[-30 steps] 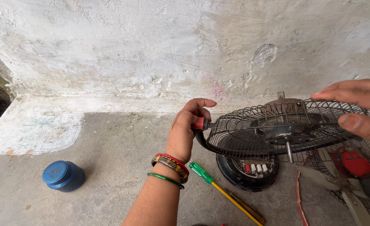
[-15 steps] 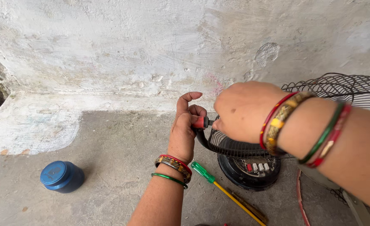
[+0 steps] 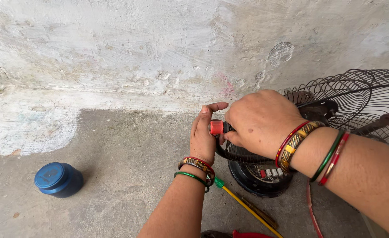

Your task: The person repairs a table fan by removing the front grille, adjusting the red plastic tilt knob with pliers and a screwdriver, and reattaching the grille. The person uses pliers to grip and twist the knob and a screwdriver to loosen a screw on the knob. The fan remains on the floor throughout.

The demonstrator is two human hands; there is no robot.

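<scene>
My left hand [image 3: 203,136] grips the rim of a dark wire fan guard [image 3: 357,94] at its left edge, next to a small red clip [image 3: 216,127]. My right hand [image 3: 258,121] reaches across the guard and pinches at that same clip, fingers closed on it. Both wrists wear red, green and gold bangles. The guard rests over a round black fan base [image 3: 258,178] with a row of white and red buttons. My right forearm hides much of the guard's near side.
A blue lidded jar [image 3: 58,178] stands on the concrete floor at the left. A screwdriver with a yellow shaft and green handle [image 3: 243,205] lies below my left wrist. A rough whitewashed wall [image 3: 159,48] runs behind. A red object pokes in at the bottom edge [image 3: 247,234].
My right hand has come from the guard's far right rim across to the red clip beside my left hand. The view has tilted slightly; my left hand stays on the rim.
</scene>
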